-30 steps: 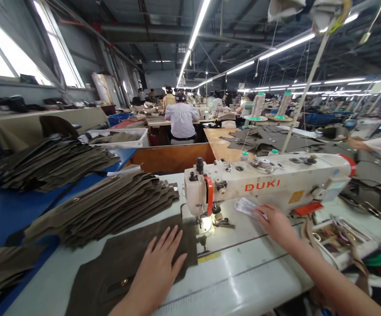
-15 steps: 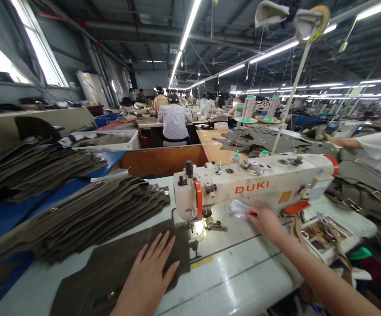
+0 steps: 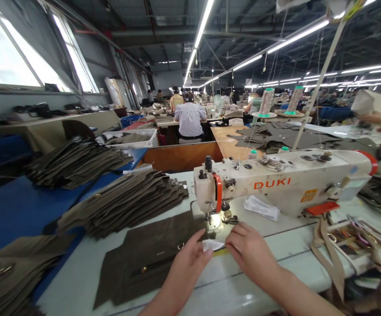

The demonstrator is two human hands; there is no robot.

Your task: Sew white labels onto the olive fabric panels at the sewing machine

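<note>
A small white label (image 3: pixel 214 244) is stretched between my two hands just in front of the sewing machine's (image 3: pixel 282 184) needle area. My right hand (image 3: pixel 251 251) pinches its right end. At its left end, my left hand (image 3: pixel 190 261) has thumb and forefinger closed about it; the exact contact is partly hidden. Under and beside my left hand lies a flat dark olive fabric panel (image 3: pixel 134 254) with a zipped slit and metal pulls. A bundle of similar white labels (image 3: pixel 262 208) rests on the machine bed, beneath the arm.
Stacks of olive fabric pieces (image 3: pixel 124 204) lie to the left, some on a blue surface (image 3: pixel 6 202). A tray of small tools and rings (image 3: pixel 358 241) and hanging tan straps (image 3: pixel 325 250) are at the right. A person (image 3: pixel 190 116) sits ahead; another's arm (image 3: pixel 379 120) shows at far right.
My right hand has left the label bundle and come left and nearer with one label. My left hand has lifted off the flat panel to meet it. The view has swung left.
</note>
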